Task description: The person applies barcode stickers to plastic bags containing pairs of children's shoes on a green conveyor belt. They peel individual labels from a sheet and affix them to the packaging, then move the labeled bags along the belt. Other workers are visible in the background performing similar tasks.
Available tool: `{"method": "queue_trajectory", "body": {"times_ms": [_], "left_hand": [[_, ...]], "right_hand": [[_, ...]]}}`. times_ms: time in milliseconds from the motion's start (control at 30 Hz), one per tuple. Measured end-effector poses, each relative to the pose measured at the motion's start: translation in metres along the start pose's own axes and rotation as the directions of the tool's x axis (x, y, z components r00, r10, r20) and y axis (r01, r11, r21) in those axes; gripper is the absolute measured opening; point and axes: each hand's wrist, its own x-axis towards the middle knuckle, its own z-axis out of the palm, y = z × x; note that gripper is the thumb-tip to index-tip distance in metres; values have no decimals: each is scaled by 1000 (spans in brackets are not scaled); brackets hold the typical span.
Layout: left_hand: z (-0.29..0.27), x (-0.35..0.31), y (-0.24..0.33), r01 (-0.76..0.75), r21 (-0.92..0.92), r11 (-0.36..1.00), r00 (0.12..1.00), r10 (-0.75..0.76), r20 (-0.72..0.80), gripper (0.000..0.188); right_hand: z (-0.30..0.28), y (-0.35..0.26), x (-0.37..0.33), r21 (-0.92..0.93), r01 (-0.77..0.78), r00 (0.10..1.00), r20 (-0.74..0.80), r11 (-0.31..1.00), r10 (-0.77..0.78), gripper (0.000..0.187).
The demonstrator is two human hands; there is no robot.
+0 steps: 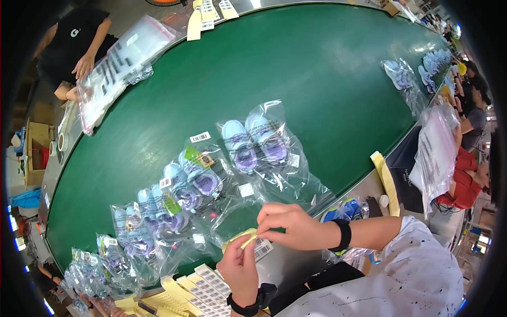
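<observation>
In front of me, my left hand [238, 272] pinches a yellow backing strip of labels [240, 239] between thumb and fingers. My right hand [290, 227] is closed at the strip's right end, thumb and fingertip pressed together there; whether a loose label is between them is too small to tell. A white barcode label [262, 248] shows just under the fingers. Beyond both hands, a clear bag with a pair of blue and purple shoes [259, 140] lies on the green table. More bagged shoes [198, 177], some with green tags, lie to the left.
Sheets of barcode labels [206, 290] lie by my left wrist. Bagged blue-green shoes [343, 211] sit beyond my right forearm. Stacks of clear bags [435, 153] lie at right and far left. A person [79, 47] stands across the green table [327, 63]; others sit along the right.
</observation>
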Motion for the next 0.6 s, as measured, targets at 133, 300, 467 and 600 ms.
{"method": "queue_trajectory", "body": {"times_ms": [133, 300, 467, 600], "left_hand": [[7, 5, -4, 40, -235, 971, 997, -23, 75, 34], [9, 15, -13, 89, -216, 972, 988, -60, 141, 55], [-5, 16, -24, 126, -64, 990, 985, -117, 130, 56], [4, 15, -30, 104, -131, 986, 987, -86, 137, 55]], "right_hand": [[-2, 4, -1, -225, 212, 974, -30, 951, -224, 7], [-20, -23, 6, -286, 229, 969, -19, 930, -245, 6], [-116, -20, 82, -328, 90, 955, -239, 940, -175, 14], [-172, 24, 130, -203, -320, 936, -216, 925, 276, 11]]}}
